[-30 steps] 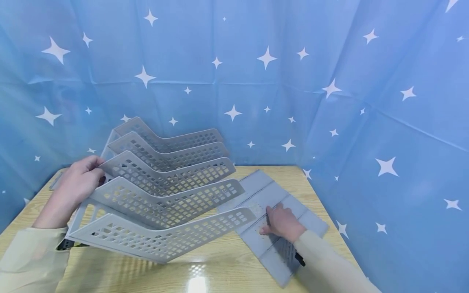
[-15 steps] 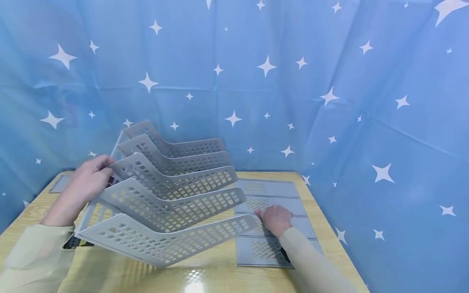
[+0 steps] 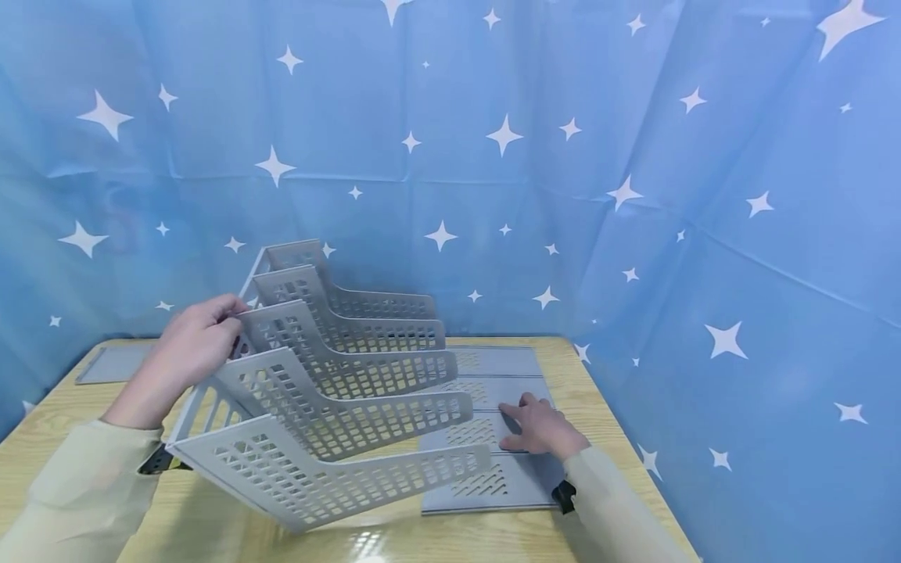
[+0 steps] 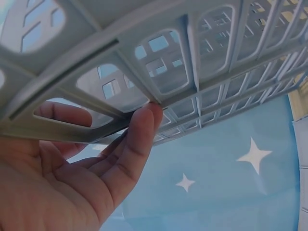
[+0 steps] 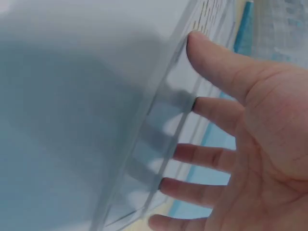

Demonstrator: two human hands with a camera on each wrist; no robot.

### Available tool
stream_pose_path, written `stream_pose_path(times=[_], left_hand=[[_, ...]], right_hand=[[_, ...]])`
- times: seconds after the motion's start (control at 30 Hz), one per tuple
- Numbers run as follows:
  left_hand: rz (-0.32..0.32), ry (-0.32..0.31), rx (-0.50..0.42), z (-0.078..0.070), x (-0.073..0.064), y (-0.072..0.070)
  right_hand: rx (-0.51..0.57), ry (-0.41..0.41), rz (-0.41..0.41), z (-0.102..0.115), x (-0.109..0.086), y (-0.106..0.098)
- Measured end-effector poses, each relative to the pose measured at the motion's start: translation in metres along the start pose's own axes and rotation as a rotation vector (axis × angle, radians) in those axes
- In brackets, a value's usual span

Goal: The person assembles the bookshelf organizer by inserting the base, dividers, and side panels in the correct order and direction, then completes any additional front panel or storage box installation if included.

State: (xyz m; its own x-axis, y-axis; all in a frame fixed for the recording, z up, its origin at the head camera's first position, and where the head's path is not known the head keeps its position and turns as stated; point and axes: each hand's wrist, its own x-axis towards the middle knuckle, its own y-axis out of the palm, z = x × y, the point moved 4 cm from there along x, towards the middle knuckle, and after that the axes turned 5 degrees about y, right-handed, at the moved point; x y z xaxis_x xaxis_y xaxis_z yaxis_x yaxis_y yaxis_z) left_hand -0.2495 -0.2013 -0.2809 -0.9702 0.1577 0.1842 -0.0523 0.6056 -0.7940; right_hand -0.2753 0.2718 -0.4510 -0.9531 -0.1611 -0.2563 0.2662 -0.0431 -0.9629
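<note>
My left hand (image 3: 193, 344) grips the back frame of a grey plastic file rack (image 3: 394, 375) with several perforated dividers, which leans tilted above the table. In the left wrist view the fingers (image 4: 139, 139) hook through the slots of the rack's lattice (image 4: 159, 62). On the right, a flat grey slotted panel (image 3: 521, 477) with ridges across it lies on the table, partly hidden behind the rack's dividers. My right hand (image 3: 542, 426) rests on this panel with fingers spread. The right wrist view shows the thumb and fingertips (image 5: 202, 103) touching the panel's surface, curled around nothing.
A smaller flat grey piece (image 3: 113, 364) lies at the table's back left. The wooden table (image 3: 598, 407) ends at a blue star-patterned curtain (image 3: 394, 102) behind and to the right. Dark straps (image 3: 565, 496) show at both wrists.
The panel has turned from a slanted position to lie square with the table and has slid left under the right hand. My left hand has swung the rack slightly, its dividers now steeper at the back.
</note>
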Motion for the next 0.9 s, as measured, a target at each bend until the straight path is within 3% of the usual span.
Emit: stream_pose_path(times=[0.1, 0.23, 0.47, 0.67, 0.73, 0.8, 0.87, 0.9], left_hand=[[0.024, -0.007, -0.003, -0.006, 0.003, 0.000], [0.037, -0.014, -0.008, -0.013, 0.008, 0.001], [-0.064, 0.034, 0.073, -0.027, 0.020, 0.006], [-0.101, 0.020, 0.071, -0.026, 0.025, 0.006], [-0.100, 0.006, 0.055, -0.024, 0.025, 0.006], [-0.095, -0.010, 0.039, -0.022, 0.025, 0.007], [-0.084, -0.021, 0.027, -0.022, 0.025, 0.007], [-0.082, -0.024, 0.024, -0.023, 0.025, 0.007]], right_hand=[[0.022, -0.038, -0.024, 0.007, -0.001, 0.002], [0.013, -0.023, -0.027, 0.017, 0.002, 0.002], [-0.012, 0.023, -0.025, 0.023, 0.010, 0.006], [0.012, 0.018, -0.016, 0.020, 0.013, 0.007], [0.078, -0.059, -0.061, 0.022, 0.009, 0.000], [0.226, -0.202, -0.102, 0.028, 0.000, -0.007], [0.399, -0.401, -0.070, 0.038, -0.014, -0.011], [0.474, -0.497, -0.016, 0.044, -0.021, -0.011]])
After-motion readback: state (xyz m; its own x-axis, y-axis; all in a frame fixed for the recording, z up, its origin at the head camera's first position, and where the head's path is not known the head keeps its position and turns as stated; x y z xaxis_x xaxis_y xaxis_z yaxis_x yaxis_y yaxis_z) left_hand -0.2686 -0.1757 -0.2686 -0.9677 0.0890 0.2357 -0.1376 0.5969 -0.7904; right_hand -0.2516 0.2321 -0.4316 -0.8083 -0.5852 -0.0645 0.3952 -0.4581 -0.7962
